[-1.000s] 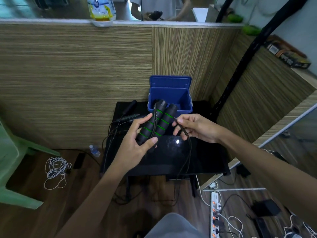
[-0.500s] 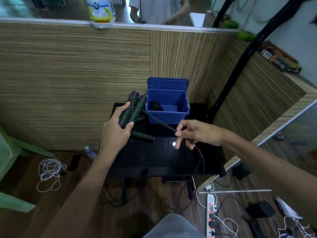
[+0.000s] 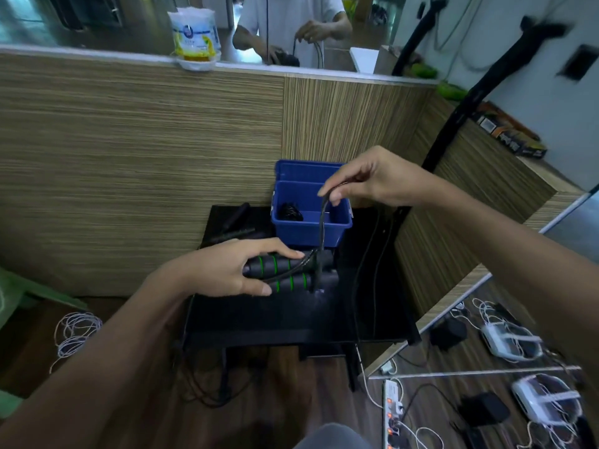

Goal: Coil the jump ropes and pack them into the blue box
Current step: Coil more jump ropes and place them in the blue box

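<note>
Left hand: we see the left hand (image 3: 223, 273) wrapped round two black handles (image 3: 288, 273) with green rings, held side by side and lying level just above the table (image 3: 259, 322).
Right hand: the right hand (image 3: 369, 181) pinches the black rope (image 3: 322, 228) between thumb and forefinger, raised over the front right of the box (image 3: 311, 226).
Rope: from the pinch it drops almost straight down across the box front to the handle ends, where a strand crosses the two handles at a slant. More black cord hangs over the right part of the table and off its front edge.
Box: blue, open, its lid standing up at the back against the wooden panel; it sits at the rear of the table, just behind the handles. We make out a dark coiled bundle (image 3: 290, 211) in its left side.
Other handles: a second pair (image 3: 235, 223), dark, lies on the table left of the box, behind the left hand.
Table: black and glossy, set against the wooden panel.
Floor: a white cord (image 3: 76, 333) lies coiled at the left; a power strip (image 3: 393, 413) lies at the lower right.
</note>
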